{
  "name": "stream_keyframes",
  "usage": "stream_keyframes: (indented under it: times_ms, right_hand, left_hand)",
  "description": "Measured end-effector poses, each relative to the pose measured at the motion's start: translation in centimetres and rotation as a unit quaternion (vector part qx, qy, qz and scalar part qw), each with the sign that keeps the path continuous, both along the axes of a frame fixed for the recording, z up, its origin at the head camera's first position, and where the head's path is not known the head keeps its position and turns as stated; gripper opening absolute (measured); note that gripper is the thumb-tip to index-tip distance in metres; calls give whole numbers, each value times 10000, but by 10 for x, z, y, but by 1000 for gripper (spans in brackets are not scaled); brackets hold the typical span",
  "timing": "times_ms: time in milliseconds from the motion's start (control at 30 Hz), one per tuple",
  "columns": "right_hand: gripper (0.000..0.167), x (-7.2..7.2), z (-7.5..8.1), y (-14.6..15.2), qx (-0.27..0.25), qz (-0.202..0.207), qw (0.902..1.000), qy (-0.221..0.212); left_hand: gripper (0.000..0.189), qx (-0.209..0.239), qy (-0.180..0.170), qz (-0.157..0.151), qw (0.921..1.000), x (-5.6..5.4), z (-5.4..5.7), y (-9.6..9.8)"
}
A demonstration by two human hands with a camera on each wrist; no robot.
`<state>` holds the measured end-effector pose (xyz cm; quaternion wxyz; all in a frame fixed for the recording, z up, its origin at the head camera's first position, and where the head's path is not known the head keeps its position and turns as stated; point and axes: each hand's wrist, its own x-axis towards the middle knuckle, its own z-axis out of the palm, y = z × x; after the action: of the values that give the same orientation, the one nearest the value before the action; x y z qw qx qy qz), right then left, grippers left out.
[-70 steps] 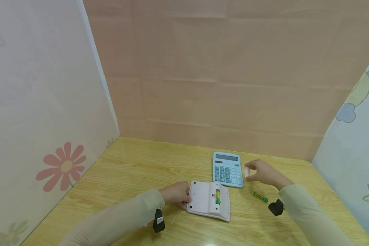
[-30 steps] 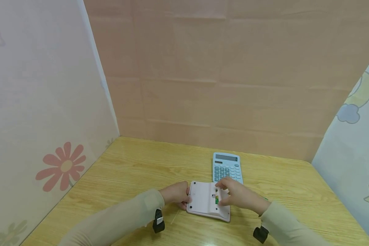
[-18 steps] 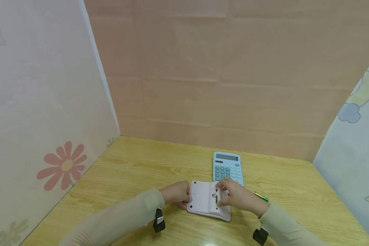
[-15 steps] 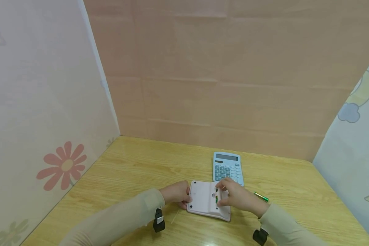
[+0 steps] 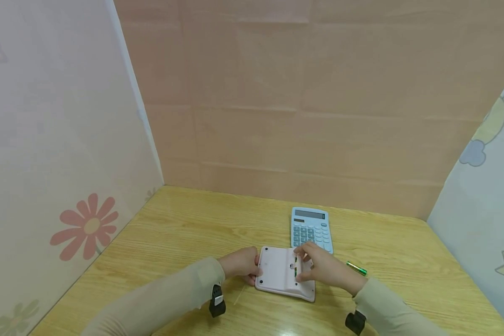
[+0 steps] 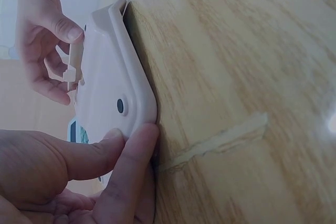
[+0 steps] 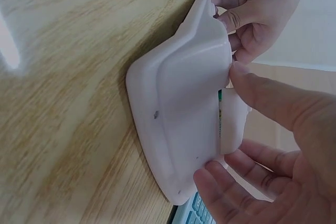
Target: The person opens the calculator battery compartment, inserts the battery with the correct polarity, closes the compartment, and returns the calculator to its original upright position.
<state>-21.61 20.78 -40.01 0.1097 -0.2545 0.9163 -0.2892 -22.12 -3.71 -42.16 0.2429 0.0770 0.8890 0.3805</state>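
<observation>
Grips the left edge of a pink calculator in the lower middle of the head view, with the fingers of the left hand closed on the rim: thumb on the upturned back, forefinger along the side. Lies back side up on the wooden desk, with small black feet at the left corners.

Pinches a small pale cover with the right hand, between thumb and fingertips set only as wide as the cover's length, over the battery slot in the right part of the calculator. Shows a little tab on the cover in the upper left of the left wrist view. Leaves a narrow gap along one side, with a green battery peeping out of the slot. Cannot tell about full contact between cover and slot.

Just above the pink calculator in the head view, lies face up as a blue calculator, partly hidden at the bottom by the right hand. To the right, beside the right wrist, rests on the desk as a loose battery, green and slanting.

Wears beige sleeves and black wrist cameras. Bears a red flower on the pale left wall, and a plain brown sheet across the back.
</observation>
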Motion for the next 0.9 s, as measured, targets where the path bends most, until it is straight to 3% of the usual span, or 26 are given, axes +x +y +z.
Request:
stream_keyframes:
  times_ms: [900]
  right_hand:
    - [50, -1, -1, 2, -292, 49, 9990, -326]
  left_hand:
    - [20, 23, -28, 3, 10000, 0, -1, 0]
